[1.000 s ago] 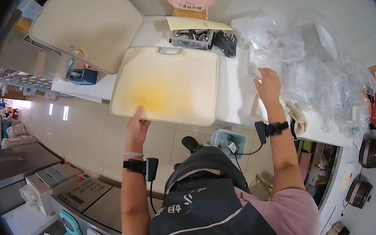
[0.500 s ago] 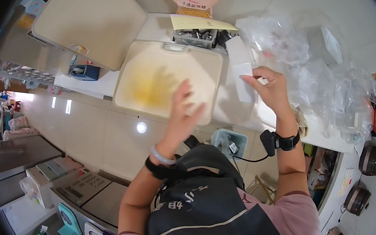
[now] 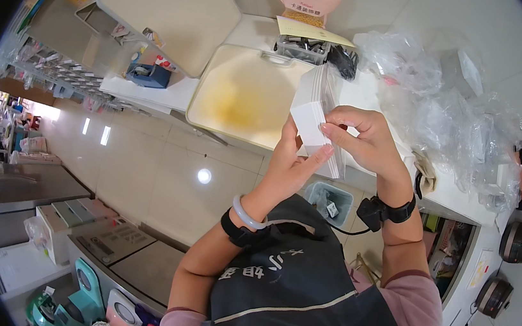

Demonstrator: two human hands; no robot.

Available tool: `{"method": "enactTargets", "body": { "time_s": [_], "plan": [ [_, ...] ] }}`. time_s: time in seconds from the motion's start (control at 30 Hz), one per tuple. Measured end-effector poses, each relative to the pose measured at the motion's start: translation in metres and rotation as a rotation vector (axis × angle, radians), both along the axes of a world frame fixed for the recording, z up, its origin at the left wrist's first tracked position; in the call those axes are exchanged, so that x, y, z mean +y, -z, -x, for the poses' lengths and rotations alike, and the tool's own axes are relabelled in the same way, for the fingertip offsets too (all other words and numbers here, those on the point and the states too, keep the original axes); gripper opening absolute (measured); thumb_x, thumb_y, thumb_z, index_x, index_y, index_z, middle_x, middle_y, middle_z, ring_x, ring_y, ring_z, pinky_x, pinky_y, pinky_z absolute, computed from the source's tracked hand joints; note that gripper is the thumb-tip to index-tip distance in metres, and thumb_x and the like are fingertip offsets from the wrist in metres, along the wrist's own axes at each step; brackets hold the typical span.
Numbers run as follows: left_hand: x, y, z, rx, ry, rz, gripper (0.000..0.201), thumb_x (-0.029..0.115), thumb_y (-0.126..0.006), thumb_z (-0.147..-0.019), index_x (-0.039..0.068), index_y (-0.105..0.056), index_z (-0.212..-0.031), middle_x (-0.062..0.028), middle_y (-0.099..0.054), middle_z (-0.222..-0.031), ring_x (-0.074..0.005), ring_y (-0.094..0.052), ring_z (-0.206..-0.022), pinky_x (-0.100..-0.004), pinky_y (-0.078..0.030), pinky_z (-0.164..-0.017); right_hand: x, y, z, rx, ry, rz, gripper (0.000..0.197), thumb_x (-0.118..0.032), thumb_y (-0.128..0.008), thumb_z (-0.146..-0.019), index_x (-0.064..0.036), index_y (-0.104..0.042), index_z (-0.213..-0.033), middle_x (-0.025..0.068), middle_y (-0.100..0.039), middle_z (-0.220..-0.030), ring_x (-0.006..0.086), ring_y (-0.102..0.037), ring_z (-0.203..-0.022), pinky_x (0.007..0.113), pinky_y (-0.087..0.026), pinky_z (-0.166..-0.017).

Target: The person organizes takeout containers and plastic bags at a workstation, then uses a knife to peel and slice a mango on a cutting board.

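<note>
The fingers of the left hand point(image 3: 288, 169) and right hand point(image 3: 370, 140) were clamped on a layered stack of flat, white, card-like rectangles point(image 3: 309, 120). The stack was held tilted over the front edge of the smooth white table point(image 3: 360, 92), near a cream, round-cornered, yellow-stained board point(image 3: 231, 89).

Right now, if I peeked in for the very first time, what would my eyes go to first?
Probably the folded white bundle in the middle, held by the left hand and the right hand. Next might come the big yellow patch on the cream board, just left of the bundle. Over on the right, a crinkly heap of clear plastic catches the light.
</note>
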State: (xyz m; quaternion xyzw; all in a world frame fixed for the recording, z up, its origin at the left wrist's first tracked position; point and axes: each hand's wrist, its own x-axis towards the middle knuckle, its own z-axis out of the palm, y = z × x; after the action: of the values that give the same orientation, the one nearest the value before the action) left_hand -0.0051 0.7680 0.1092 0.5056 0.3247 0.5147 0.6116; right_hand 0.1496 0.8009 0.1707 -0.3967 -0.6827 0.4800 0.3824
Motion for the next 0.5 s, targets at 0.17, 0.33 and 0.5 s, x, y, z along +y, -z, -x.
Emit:
{"method": "enactTargets", "body": {
  "time_s": [0.17,0.33,0.5],
  "plan": [
    [-0.014,-0.003,0.017,0.013,-0.037,-0.022,0.058,0.007,-0.062,-0.083,-0.003,-0.025,-0.127,-0.0128,-0.046,-0.117,-0.0160,-0.051,-0.105,-0.0231,-0.050,-0.072,-0.018,-0.009,0.022,-0.088,-0.026,-0.120,0.013,-0.010,-0.060,-0.083,0.0008,-0.064,-0.089,0.0080,-0.063,-0.078,0.0155,-0.056,-0.067,0.027,-0.045,-0.062],
    [-0.021,0.008,0.022,0.029,-0.056,-0.047,0.050,0.005,-0.061,-0.082,-0.004,-0.030,-0.119,-0.0146,-0.049,-0.113,-0.0158,-0.055,-0.099,-0.0224,-0.051,-0.068,-0.030,0.002,0.034,-0.201,0.028,-0.352,0.013,-0.011,-0.057,-0.083,0.0001,-0.061,-0.087,0.0120,-0.061,-0.077,0.0271,-0.058,-0.068,0.032,-0.046,-0.062],
    [-0.014,0.029,0.006,-0.031,-0.086,-0.119,0.048,0.003,-0.059,-0.081,-0.004,-0.030,-0.119,-0.0142,-0.052,-0.109,-0.0159,-0.056,-0.097,-0.0244,-0.051,-0.069,-0.037,0.007,0.018,-0.331,0.204,-0.477,0.008,-0.007,-0.060,-0.082,0.0006,-0.062,-0.086,0.0082,-0.060,-0.075,0.0178,-0.055,-0.067,0.027,-0.043,-0.062]
  ]
}}
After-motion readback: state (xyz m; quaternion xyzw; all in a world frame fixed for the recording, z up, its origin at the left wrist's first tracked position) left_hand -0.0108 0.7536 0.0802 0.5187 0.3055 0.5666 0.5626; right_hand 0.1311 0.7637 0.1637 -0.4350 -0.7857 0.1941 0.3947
